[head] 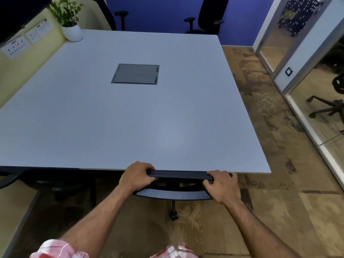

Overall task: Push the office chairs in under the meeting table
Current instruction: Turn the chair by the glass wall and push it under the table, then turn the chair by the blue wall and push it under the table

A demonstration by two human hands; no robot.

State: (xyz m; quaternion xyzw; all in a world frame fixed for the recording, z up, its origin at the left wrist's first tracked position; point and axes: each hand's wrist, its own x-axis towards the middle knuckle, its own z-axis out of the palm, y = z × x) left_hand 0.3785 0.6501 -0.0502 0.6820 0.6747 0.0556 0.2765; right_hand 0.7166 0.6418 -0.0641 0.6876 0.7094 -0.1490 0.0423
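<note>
Both grips wrap the chair backrest (180, 176) top bar at lower centre: left hand (136, 176) on its left end, right hand (221, 186) on its right. Backrest sits against the counter (130, 118) near edge, seat hidden underneath. Two more chairs (212, 14) at top frame, far side.

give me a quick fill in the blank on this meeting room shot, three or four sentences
1. Both hands, the left hand and the right hand, grip the top edge of a black office chair backrest at the table's ____ edge.
2. The white pot with a green plant stands at the table's far ____ corner.
3. A grey rectangular ____ is set flush into the pale grey meeting table.
4. Across the table stand ____ black office chairs, one by the blue wall.

Missing words: near; left; cable hatch; two
</note>
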